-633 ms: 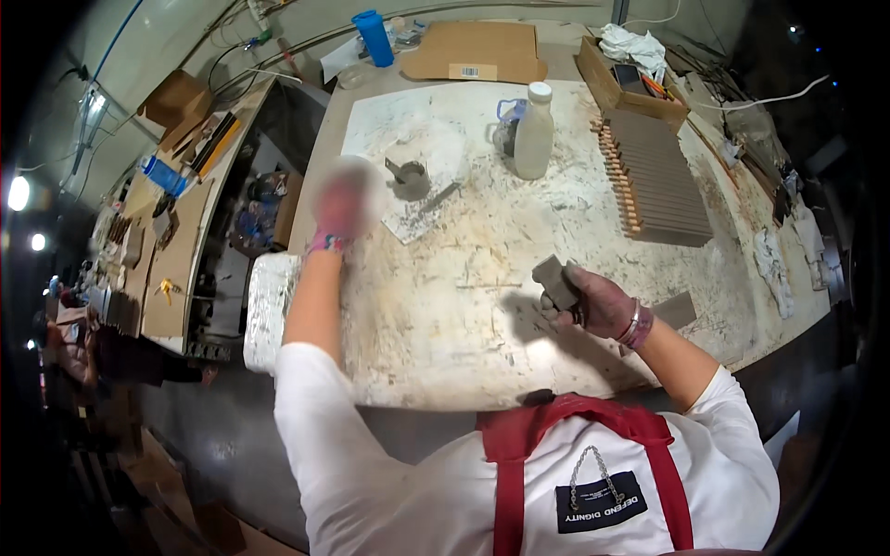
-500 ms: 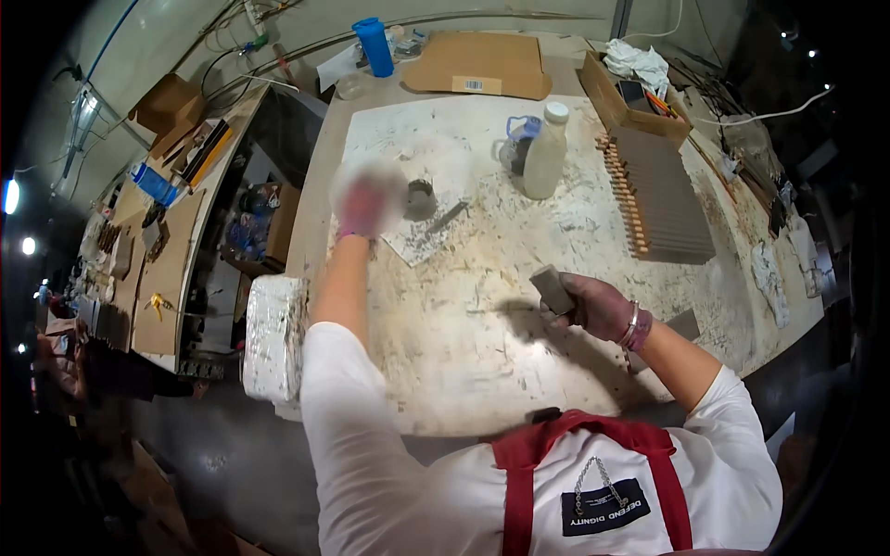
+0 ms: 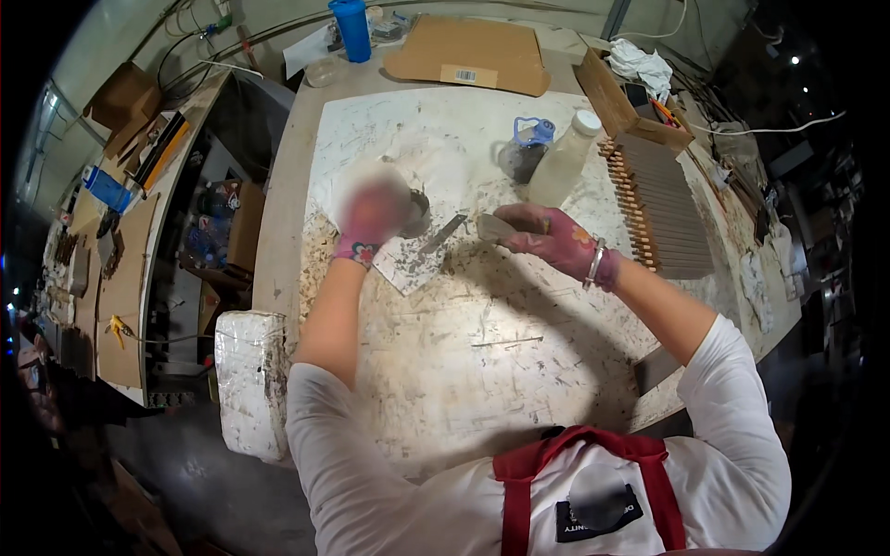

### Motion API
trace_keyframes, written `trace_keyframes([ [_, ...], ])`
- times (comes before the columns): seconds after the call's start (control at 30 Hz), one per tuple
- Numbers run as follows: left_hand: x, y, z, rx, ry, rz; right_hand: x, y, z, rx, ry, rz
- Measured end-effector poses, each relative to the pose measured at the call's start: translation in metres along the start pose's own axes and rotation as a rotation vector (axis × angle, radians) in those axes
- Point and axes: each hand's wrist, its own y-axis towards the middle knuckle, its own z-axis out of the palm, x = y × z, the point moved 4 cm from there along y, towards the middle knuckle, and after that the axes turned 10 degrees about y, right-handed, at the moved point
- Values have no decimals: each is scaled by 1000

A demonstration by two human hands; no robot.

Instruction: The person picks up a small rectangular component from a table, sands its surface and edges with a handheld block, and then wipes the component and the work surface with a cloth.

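Note:
My right hand [image 3: 554, 241], in a pink flowered glove, is closed around a small grey block [image 3: 494, 228] above the middle of the table. My left hand [image 3: 373, 215], gloved alike, reaches over the white paper at the left; a blur hides its fingers, so its grip cannot be told. Just right of that hand stands a small grey round pot [image 3: 419, 215], partly covered by it. Between the two hands lies a flat dark strip [image 3: 443, 233], partly over a stained white sheet [image 3: 404, 269].
Behind my right hand stand a capped bottle of cloudy liquid [image 3: 563, 162] and a blue-lidded jug [image 3: 527, 148]. A stack of grey slabs with copper-coloured ends [image 3: 663, 208] lies at the right. Flattened cardboard [image 3: 473, 51] and a blue cup [image 3: 351, 31] are at the back.
My right hand has moved up and left with the grey block, towards the pot. My left hand stays near the pot, still blurred. The whole view has shifted slightly.

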Motion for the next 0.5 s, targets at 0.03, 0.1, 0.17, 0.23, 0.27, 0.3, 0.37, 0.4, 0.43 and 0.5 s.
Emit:
trace_keyframes([
  [0.03,12,1,6,8,-154,-52,-2,8,4,11,-51,-8],
  [0.1,27,5,19,-18,-1,59,-2,20,9,10,-169,-65],
  [0.17,38,7,31,-74,179,179,-3,33,12,15,-291,-127],
  [0.23,47,10,37,-106,-62,228,-2,47,13,1,-426,-214],
  [0.27,51,10,38,-72,-248,241,-3,55,12,4,-427,-213],
  [0.3,53,10,35,-134,-300,262,-2,63,11,4,-493,-246],
  [0.37,67,11,36,57,-388,-63,0,79,10,0,-627,-357],
  [0.4,68,10,30,73,-418,-64,-2,88,10,6,-633,-338],
  [0.43,75,6,29,143,-727,-305,-2,95,12,-2,-711,-422],
  [0.5,75,3,16,134,-904,-413,-5,107,16,12,-885,-490],
])
